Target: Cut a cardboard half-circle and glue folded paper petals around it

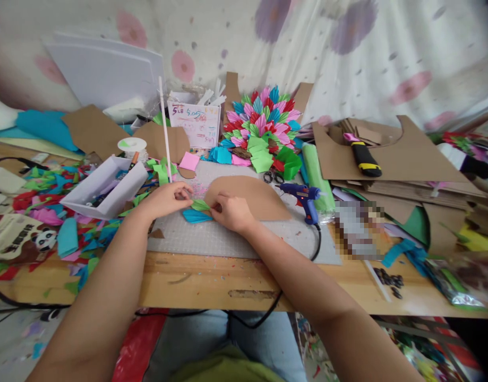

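Because both forearms came in low over the table [212,281], the hands met near the middle of the grey mat [228,241], which lay under the work and probably shielded the wood from glue and cuts. The left hand [170,197] had thumb and forefinger pinched narrow on the left end of a green fold [200,205]. The right hand [231,212], fingers curled, pressed down on the fold's other end. Gripped from both ends like this, the fold sat flat against the left tip of a brown card [255,196], a half-round shape lying on the mat. A blue fold [196,216] lay just below the green one, touching it and partly tucked under the right hand.

Just right of the card a glue gun [305,199] stood propped on its stand with the nozzle tipped towards the card, within easy reach of the right hand. Its cord trailed off the near edge of the table. To the left an open white box [108,185] sat tilted among paper scraps [56,185], close by the left hand. Beyond the card lay scissors [272,176], and behind them a paper flower [263,124] of many coloured folds leaned up at the back, clear of the mat. Far right, a knife [363,156] rested on stacked cardboard, well apart from both hands.
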`<state>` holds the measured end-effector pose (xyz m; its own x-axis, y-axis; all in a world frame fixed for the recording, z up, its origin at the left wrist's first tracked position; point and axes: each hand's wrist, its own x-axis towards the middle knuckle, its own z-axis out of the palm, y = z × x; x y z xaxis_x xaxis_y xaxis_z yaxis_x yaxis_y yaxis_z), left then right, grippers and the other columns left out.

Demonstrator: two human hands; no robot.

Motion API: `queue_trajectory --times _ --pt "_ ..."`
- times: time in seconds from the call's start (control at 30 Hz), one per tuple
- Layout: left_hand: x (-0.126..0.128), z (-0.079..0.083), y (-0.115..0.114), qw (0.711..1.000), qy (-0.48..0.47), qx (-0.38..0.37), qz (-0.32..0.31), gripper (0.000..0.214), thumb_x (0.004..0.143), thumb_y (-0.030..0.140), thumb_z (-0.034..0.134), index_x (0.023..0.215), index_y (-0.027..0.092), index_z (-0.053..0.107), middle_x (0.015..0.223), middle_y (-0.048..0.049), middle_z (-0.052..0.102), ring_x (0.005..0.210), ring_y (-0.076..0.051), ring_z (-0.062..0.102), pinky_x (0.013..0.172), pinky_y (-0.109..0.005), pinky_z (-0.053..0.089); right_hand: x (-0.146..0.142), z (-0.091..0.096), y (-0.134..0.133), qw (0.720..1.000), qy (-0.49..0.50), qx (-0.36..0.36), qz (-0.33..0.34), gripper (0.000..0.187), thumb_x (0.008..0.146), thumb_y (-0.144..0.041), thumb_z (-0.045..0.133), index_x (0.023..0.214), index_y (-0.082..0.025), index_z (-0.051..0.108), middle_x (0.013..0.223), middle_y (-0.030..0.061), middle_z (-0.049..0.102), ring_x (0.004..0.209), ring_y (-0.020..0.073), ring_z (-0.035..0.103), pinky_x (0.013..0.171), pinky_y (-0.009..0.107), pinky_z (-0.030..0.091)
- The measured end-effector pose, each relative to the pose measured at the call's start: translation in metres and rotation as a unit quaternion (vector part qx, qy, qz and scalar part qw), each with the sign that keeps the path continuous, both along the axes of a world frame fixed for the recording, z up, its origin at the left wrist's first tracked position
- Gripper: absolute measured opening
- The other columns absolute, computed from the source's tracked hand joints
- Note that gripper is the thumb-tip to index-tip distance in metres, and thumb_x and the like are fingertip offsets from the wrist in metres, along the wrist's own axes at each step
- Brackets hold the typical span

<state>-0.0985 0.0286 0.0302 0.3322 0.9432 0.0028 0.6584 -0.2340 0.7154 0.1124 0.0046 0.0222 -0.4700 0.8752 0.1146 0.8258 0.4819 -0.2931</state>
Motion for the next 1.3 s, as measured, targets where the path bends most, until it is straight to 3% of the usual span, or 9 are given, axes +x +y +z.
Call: queue_trajectory --times 0.1,0.47,0.67,0.77,0.93,1.0,1.1,1.2,1.3 --pt "-0.004 -0.002 0.0 0.998 -0.002 -0.047 -0.035 0.033 0.063 0.034 0.061 0.093 0.022 0.058 0.074 0.0006 0.068 0.072 -0.018 0.064 0.068 -0.031 0.048 0.001 -0.001 0.0 1.0 0.009 0.003 0.0 0.018 0.081 -0.029 0.05 0.083 -0.019 0.064 0.093 0.0043 0.063 0.078 0.015 0.058 0.06 0.024 0.036" --pt "-0.009 -0.001 -0.001 0.998 0.027 -0.046 -0.042 0.032 0.063 0.032 0.064 0.093 0.023 0.055 0.068 0.0027 0.067 0.067 -0.017 0.063 0.061 -0.028 0.046 0.002 -0.004 0.002 1.0 0.022 0.013 0.007 0.015 0.079 -0.023 0.049 0.081 -0.018 0.063 0.09 0.0037 0.062 0.074 0.0143 0.057 0.059 0.024 0.035" --pt "-0.007 0.004 0.0 0.997 0.033 0.062 0.043 0.019 0.069 0.032 0.057 0.085 0.021 0.055 0.074 0.0006 0.063 0.065 -0.014 0.057 0.062 -0.028 0.044 0.003 -0.001 0.002 0.999 0.048 0.009 0.01 0.013 0.077 -0.024 0.051 0.079 -0.017 0.062 0.088 0.0038 0.063 0.073 0.0138 0.057 0.06 0.023 0.035" --pt "-0.002 0.002 0.001 0.994 0.026 0.09 0.05 0.016 0.07 0.03 0.056 0.083 0.02 0.055 0.076 -0.0002 0.062 0.07 -0.015 0.057 0.067 -0.029 0.046 0.004 0.001 0.002 0.997 0.07 -0.006 0.012 0.014 0.078 -0.023 0.05 0.079 -0.016 0.062 0.087 0.0042 0.062 0.072 0.0125 0.056 0.063 0.023 0.036" --pt "0.006 -0.003 0.0 0.994 0.047 0.092 -0.045 0.025 0.069 0.029 0.058 0.093 0.021 0.057 0.1 -0.0041 0.062 0.097 -0.02 0.057 0.089 -0.037 0.044 0.004 0.003 0.001 0.997 0.078 -0.007 0.011 0.016 0.078 -0.025 0.049 0.076 -0.016 0.062 0.082 0.0034 0.062 0.066 0.0119 0.054 0.06 0.023 0.035" --pt "0.006 -0.004 0.001 0.989 0.059 0.122 -0.055 0.028 0.069 0.03 0.06 0.095 0.021 0.057 0.107 -0.0049 0.06 0.106 -0.021 0.053 0.096 -0.039 0.039 0.004 0.004 0.0 0.997 0.078 -0.008 0.012 0.015 0.078 -0.024 0.049 0.075 -0.016 0.061 0.082 0.003 0.061 0.066 0.0118 0.053 0.06 0.023 0.034" --pt "0.002 -0.003 0.004 0.98 0.035 0.194 -0.011 0.029 0.072 0.032 0.061 0.098 0.022 0.056 0.112 -0.0051 0.057 0.111 -0.022 0.049 0.1 -0.04 0.035 0.006 0.005 0.001 0.995 0.098 -0.01 0.01 0.012 0.077 -0.022 0.049 0.076 -0.016 0.06 0.081 0.0025 0.06 0.069 0.0119 0.053 0.062 0.022 0.036" --pt "-0.002 -0.005 0.01 0.962 -0.012 0.258 0.086 0.025 0.075 0.033 0.06 0.097 0.022 0.056 0.11 -0.0051 0.058 0.11 -0.021 0.05 0.099 -0.039 0.036 0.009 0.005 0.003 0.992 0.128 -0.001 0.015 0.011 0.076 -0.02 0.049 0.077 -0.016 0.059 0.081 0.0024 0.058 0.073 0.0125 0.054 0.066 0.022 0.038" --pt "-0.006 -0.01 0.015 0.946 -0.039 0.261 0.19 0.022 0.076 0.033 0.059 0.094 0.021 0.058 0.105 -0.0058 0.059 0.104 -0.021 0.053 0.092 -0.038 0.042 0.014 0.006 0.006 0.987 0.156 0.015 0.014 0.012 0.075 -0.018 0.047 0.081 -0.016 0.058 0.082 0.0029 0.058 0.075 0.0129 0.053 0.068 0.022 0.039"
